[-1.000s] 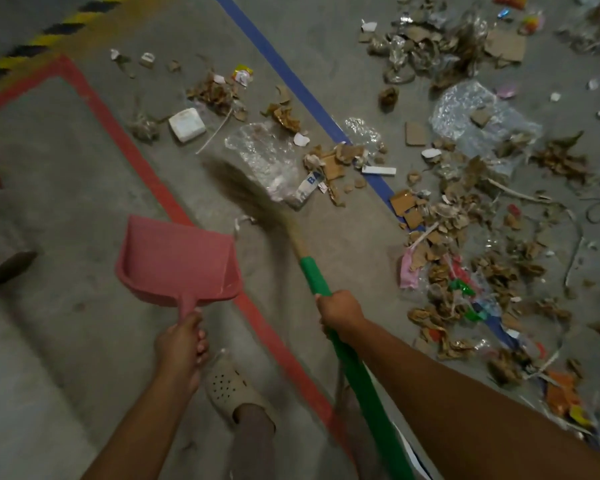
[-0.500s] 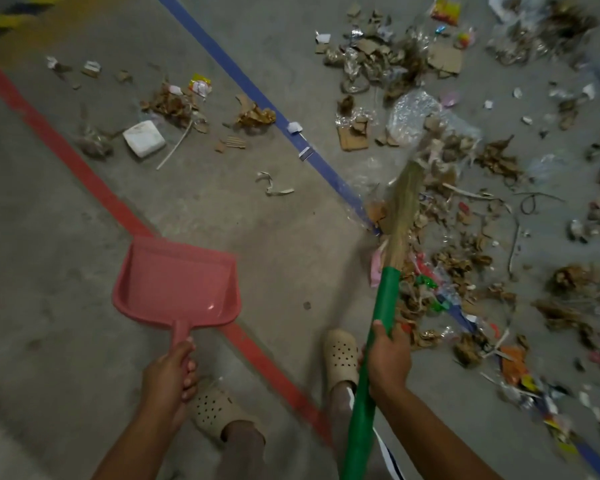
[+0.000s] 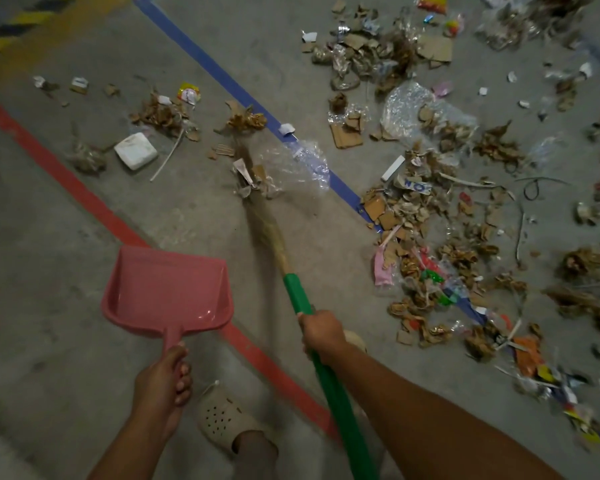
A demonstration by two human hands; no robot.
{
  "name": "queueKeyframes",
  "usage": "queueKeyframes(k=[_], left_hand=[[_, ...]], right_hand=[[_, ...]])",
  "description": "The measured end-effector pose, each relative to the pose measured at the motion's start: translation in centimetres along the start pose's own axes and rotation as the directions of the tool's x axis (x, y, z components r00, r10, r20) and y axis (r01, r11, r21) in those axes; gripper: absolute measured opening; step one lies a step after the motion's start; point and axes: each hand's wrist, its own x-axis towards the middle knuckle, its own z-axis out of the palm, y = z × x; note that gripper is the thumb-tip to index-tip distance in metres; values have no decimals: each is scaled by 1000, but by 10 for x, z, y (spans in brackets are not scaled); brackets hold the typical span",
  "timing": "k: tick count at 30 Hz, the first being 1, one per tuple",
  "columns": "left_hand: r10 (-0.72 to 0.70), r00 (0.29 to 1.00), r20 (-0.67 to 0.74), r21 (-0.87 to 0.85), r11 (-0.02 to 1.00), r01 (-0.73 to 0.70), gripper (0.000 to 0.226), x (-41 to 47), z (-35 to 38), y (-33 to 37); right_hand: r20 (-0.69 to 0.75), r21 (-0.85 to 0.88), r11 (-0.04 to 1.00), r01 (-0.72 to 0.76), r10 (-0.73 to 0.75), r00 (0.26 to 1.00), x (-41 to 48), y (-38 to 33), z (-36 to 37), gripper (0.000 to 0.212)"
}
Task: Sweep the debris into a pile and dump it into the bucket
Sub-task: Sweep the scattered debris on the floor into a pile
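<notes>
My left hand [image 3: 163, 379] grips the handle of a pink dustpan [image 3: 168, 292], held above the concrete floor with its mouth facing away from me. My right hand [image 3: 321, 330] grips the green handle of a broom [image 3: 297, 292]. The broom's straw head [image 3: 257, 202] is blurred and touches a clump of cardboard scraps and a clear plastic sheet [image 3: 298, 164] beside the blue floor line. Debris [image 3: 440, 244] of torn cardboard, wrappers and plastic lies thick to the right. No bucket is in view.
A red floor line [image 3: 84, 192] and a blue floor line [image 3: 222, 77] run diagonally across the concrete. A white block [image 3: 136, 150] and small scraps lie between them at the left. My sandalled foot [image 3: 222, 417] stands near the red line. Yellow-black hazard tape [image 3: 11, 32] marks the far left corner.
The broom head swung from the debris at the right back to the left, now at the plastic sheet and scraps by the blue line. The dustpan stays held in my left hand.
</notes>
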Motion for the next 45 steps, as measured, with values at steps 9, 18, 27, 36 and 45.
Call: queueKeyframes(k=[9, 18, 27, 36, 45], left_hand=[[15, 997, 82, 45, 999, -19, 8, 2, 38, 4], [-9, 994, 106, 61, 998, 2, 12, -14, 65, -2], [12, 992, 126, 68, 997, -21, 14, -26, 64, 10], [76, 993, 85, 16, 997, -78, 14, -34, 12, 43], [171, 984, -50, 102, 981, -166, 19, -37, -100, 74]], right_hand=[[-267, 538, 835, -114, 297, 917, 15, 20, -109, 30], [-520, 359, 932, 44, 161, 839, -18, 62, -130, 42], [-501, 380, 925, 5, 201, 842, -51, 53, -86, 34], [-395, 317, 941, 120, 16, 919, -107, -2, -48, 31], [-101, 77, 959, 274, -266, 959, -170, -66, 25, 26]])
